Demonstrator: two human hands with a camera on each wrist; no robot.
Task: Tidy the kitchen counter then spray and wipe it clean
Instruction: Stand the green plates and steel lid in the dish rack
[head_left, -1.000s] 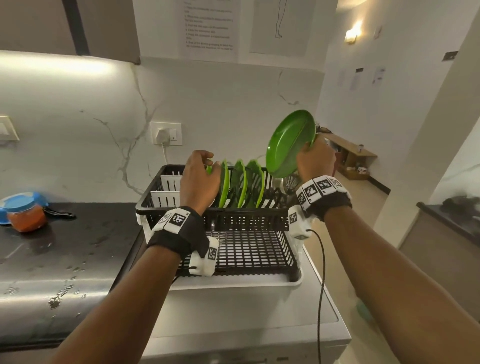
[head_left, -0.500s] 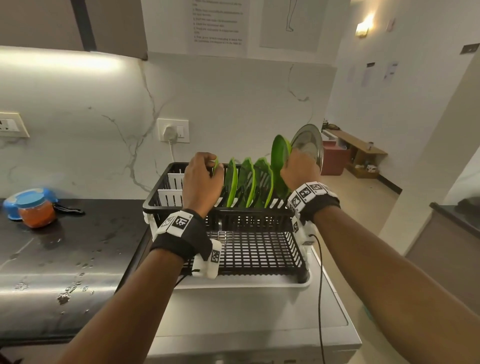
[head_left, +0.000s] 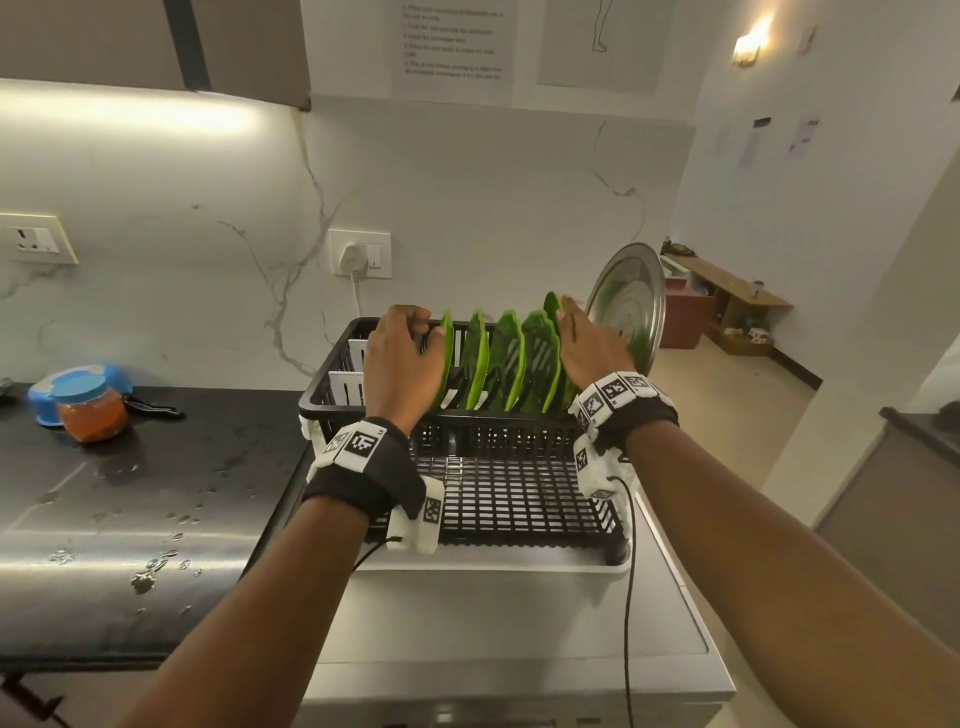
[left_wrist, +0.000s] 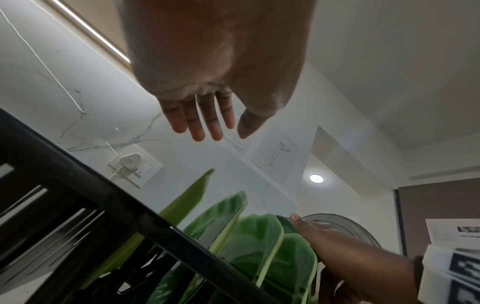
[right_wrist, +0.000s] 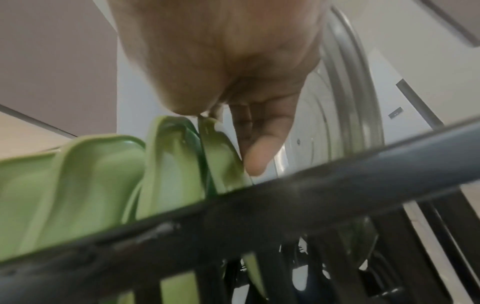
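Note:
A black dish rack (head_left: 467, 413) holds several green plates (head_left: 506, 358) on edge and a steel plate (head_left: 628, 296) at its right end. My left hand (head_left: 415, 327) hovers at the leftmost green plate; in the left wrist view that left hand (left_wrist: 202, 119) has loose fingers and holds nothing. My right hand (head_left: 582, 338) lies with straight fingers along the rightmost green plate (head_left: 550, 312), just left of the steel plate. The right wrist view shows that green plate (right_wrist: 221, 154) standing in the rack (right_wrist: 311, 185) under the right hand (right_wrist: 233, 61).
The rack stands on a white appliance top (head_left: 493, 623). Left of it is a black counter (head_left: 130, 493) with water drops, an orange-filled jar (head_left: 91, 410) and a blue dish (head_left: 78, 376) behind it. A plug sits in the wall socket (head_left: 358, 254).
My right hand brought the raised green plate down into the rack's right end beside the steel plate, and its fingers have straightened. The left hand stayed by the leftmost plate.

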